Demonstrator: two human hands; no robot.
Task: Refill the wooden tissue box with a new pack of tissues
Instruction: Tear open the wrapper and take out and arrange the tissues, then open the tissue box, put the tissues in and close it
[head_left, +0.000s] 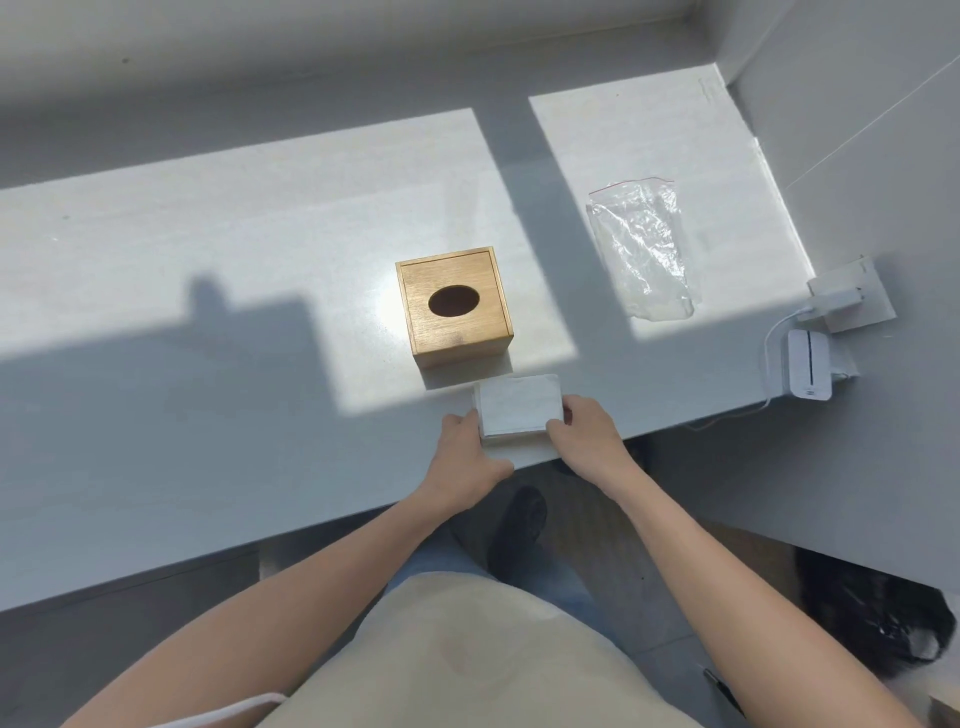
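A square wooden tissue box with a dark oval hole in its lid stands on the white counter, lid closed. Just in front of it, near the counter's front edge, lies a white stack of tissues. My left hand grips the stack's left side and my right hand grips its right side. The stack rests low on the counter between both hands.
An empty clear plastic bag with a red strip lies to the right of the box. At the far right are a wall socket with a white plug and a small white device. The counter's front edge runs under my forearms.
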